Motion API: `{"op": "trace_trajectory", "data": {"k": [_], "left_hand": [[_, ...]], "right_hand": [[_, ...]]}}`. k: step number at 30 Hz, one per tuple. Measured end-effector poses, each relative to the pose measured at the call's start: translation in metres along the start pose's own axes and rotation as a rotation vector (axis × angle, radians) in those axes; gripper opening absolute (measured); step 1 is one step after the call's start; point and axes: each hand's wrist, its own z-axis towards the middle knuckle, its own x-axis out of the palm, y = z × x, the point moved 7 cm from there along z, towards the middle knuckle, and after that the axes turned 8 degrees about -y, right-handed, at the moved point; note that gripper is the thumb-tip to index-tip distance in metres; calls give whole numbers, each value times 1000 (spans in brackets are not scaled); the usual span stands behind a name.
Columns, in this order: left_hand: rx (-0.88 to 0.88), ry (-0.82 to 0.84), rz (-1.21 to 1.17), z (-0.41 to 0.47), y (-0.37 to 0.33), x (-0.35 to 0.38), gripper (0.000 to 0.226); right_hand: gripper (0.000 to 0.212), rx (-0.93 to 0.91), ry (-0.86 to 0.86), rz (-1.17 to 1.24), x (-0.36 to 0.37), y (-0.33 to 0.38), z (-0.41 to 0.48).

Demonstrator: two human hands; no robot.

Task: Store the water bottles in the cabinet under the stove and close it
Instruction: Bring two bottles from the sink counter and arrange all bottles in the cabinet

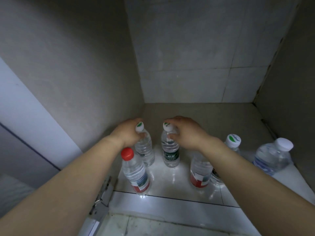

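1. The open cabinet with grey-beige walls and a tiled back (187, 48) fills the view; its pale glossy floor (170, 178) carries six clear plastic water bottles, all upright, and the door on the left (25, 103) stands open.
2. The left hand (126, 133) is closed around the neck of a clear bottle with a white, green-marked cap (144, 149), close to the left wall.
3. The right hand (185, 132) pinches the neck of a clear bottle with a dark green label (170, 150), near the middle.
4. Risk: the red-capped bottle (134, 172) sits just under the left forearm, and a red-labelled bottle (200, 171) under the right one; pulling the arms back low could likely topple either.
5. Risk: the front bottles stand near the floor's edge, so a closing door might catch them.
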Motion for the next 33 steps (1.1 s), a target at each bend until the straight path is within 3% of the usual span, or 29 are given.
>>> {"op": "trace_trajectory", "data": {"k": [5,10,33], "left_hand": [[-11,-183,-82,-53,-8,-16,48],[21,-157,-11,-97,1,-27,31],[36,-232,-99,-84,8,-23,34]], "right_hand": [[46,-24,-35,-28,-23,-4,-31],[39,40,100,-229,-31,-18,-72],[37,87,-16,-35,-24,17,-69]]}}
